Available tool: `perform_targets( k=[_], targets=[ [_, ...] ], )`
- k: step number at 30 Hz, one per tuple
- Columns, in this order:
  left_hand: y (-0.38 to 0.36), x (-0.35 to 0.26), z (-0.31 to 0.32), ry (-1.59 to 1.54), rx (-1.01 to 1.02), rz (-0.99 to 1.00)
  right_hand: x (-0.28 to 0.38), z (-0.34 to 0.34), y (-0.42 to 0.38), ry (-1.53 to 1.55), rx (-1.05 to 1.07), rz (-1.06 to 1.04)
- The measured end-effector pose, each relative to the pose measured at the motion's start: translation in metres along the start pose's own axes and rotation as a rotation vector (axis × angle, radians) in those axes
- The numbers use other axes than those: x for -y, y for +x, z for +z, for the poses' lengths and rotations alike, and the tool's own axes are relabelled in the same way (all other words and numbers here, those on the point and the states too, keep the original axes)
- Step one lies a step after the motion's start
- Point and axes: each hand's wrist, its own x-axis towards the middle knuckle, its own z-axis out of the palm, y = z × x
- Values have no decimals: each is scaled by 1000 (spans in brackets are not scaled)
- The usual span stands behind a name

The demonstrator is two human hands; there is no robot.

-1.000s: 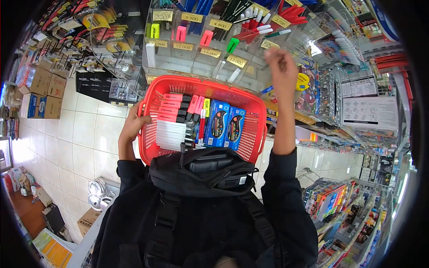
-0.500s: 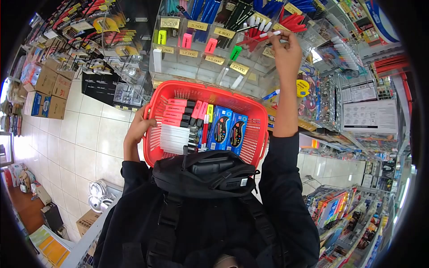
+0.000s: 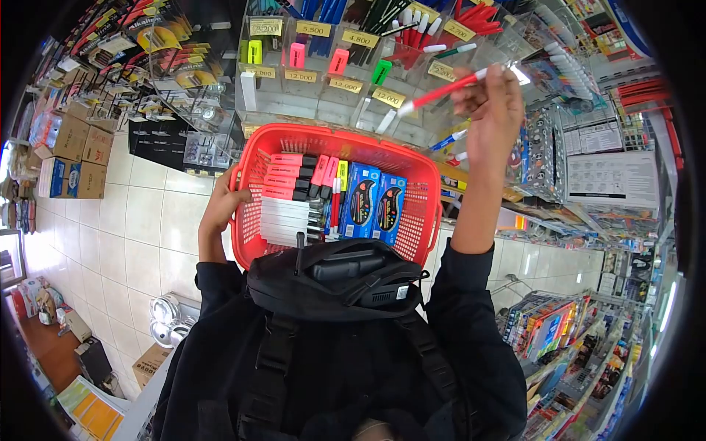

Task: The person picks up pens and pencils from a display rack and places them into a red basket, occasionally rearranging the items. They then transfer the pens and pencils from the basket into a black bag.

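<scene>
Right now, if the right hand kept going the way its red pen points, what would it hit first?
Probably the clear pen bins above the basket; the pen in the right hand points at them, though depth is unclear.

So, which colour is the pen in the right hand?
Red with white ends, seen in the head view: pen, right hand.

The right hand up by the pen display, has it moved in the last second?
Yes. The right hand has shifted rightward, away from the yellow price labels, and now holds a red marker it has drawn out.

One basket [image 3: 257,220], two blue boxes [image 3: 374,202]
</scene>
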Motion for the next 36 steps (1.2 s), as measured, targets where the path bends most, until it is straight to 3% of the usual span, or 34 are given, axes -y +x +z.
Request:
perform_targets(
  k=[3,6,12,15,19,28,34,36],
  targets=[
    [3,5,-2,2,-4,10,-42,-18,-28,147,166,196],
    [5,12,-5,7,12,29,-78,-15,-73,20,260,535],
    [2,11,-1,-19,-12,36,-161,-27,-144,-38,478,972],
    [2,9,-1,-30,-7,29,-185,-26,-159,-316,511,942],
    [1,7,0,-39,7,37,-210,-24,-181,-548,522,606],
    [1,6,1,-49,2,25,-201,-9,-187,-694,457,420],
    [3,11,-2,-31,-10,31,-194,-13,-191,-858,681,455],
    [2,10,0,-38,-31,36,-196,-14,-196,-987,756,352]
  ],
)
